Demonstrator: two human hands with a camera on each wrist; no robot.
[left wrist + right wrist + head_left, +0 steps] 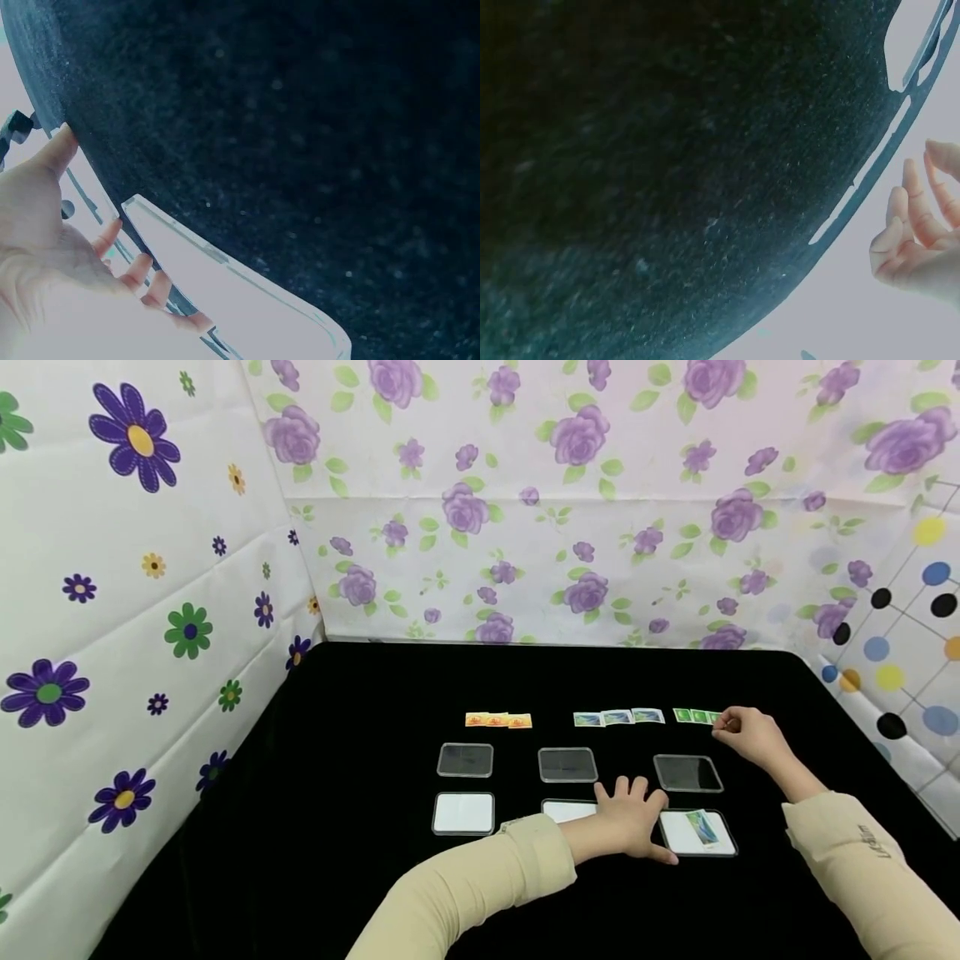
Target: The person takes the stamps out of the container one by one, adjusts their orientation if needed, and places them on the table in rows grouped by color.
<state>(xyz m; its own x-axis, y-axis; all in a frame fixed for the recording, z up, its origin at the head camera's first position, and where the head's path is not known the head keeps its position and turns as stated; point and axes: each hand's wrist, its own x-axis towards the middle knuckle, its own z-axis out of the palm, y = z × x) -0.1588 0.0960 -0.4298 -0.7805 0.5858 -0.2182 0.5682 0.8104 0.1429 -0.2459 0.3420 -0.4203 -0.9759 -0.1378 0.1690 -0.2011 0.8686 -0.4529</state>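
Note:
In the head view my right hand [752, 739] pinches at the near edge of the rightmost of several small green stamps [699, 717] in an overlapping row. The right wrist view shows the thumb close to the index finger, with no stamp visible there. My left hand [628, 818] spreads its fingers between two white-bottomed shallow cases, covering part of the middle case [566, 811]. Its thumb lies by the near left corner of the right case [678, 835], which holds a blue-green picture stamp [702, 828], slightly tilted.
Three clear lids [567, 765] lie in a row behind the cases. Another white-bottomed case [463, 813] is at left. Farther back are orange stamps [498, 720] and blue-green stamps [618, 717], each row overlapping. The black table [360, 710] meets flowered cloth walls.

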